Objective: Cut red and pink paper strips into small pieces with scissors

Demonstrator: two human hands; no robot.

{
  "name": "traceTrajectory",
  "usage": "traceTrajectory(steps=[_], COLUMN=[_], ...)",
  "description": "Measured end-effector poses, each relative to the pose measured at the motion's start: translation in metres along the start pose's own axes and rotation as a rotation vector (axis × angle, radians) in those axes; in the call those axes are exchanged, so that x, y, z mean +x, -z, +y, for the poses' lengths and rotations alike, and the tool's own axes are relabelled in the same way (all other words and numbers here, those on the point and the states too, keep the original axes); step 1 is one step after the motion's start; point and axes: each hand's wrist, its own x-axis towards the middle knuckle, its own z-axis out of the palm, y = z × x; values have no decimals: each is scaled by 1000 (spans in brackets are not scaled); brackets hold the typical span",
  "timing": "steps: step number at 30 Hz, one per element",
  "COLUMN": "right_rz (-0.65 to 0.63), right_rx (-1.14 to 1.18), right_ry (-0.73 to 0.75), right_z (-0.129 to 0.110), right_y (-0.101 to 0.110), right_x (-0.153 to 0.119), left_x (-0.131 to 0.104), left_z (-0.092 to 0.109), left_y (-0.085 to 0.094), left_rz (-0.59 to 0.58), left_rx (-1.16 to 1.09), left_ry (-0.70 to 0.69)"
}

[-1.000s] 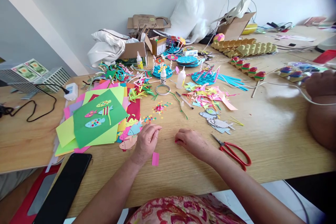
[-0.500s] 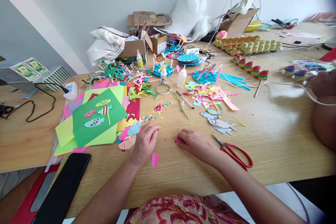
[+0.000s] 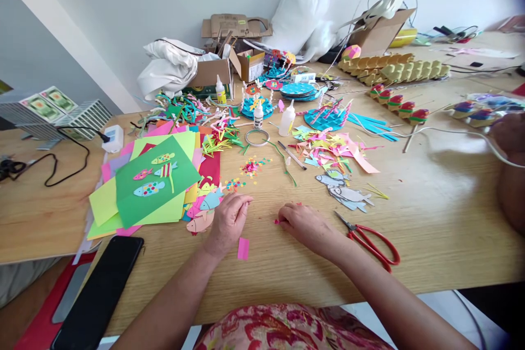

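My left hand point(image 3: 228, 220) rests on the table beside the cut-out paper fish, its thumb against the curled fingers; whatever it pinches, if anything, is too small to make out. Just below its wrist lies a pink paper rectangle point(image 3: 243, 249). Across a short gap, my right hand point(image 3: 301, 224) is closed with fingertips down near the tabletop, and a small pink paper scrap point(image 3: 277, 222) shows at them. Red-handled scissors point(image 3: 371, 241) lie right of that hand, blades slightly apart. Beyond both hands is a pile of small coloured paper dots point(image 3: 251, 167).
Left are a green sheet point(image 3: 180, 172) with decorated fish on stacked paper, and a black phone point(image 3: 100, 290). Grey paper fish point(image 3: 348, 197), a pen point(image 3: 292, 155), a tape roll point(image 3: 257, 137) and a glue bottle point(image 3: 287, 119) lie ahead. Another person's arm point(image 3: 511, 175) is at right.
The view has shifted slightly, so everything sits a little further right in the picture. Both hands keep nearly the same pose and place on the table.
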Motion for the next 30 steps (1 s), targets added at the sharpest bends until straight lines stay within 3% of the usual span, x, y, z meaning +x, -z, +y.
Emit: traceTrajectory(steps=[20, 30], right_rz=[14, 57], right_rx=[-92, 46], right_ry=[58, 66], right_z=[-12, 10], right_y=[0, 12], right_x=[8, 7], left_x=[-2, 0], left_z=[-1, -2], left_y=[0, 0], left_rz=[-26, -41], left_rx=[2, 10], left_ry=[12, 34])
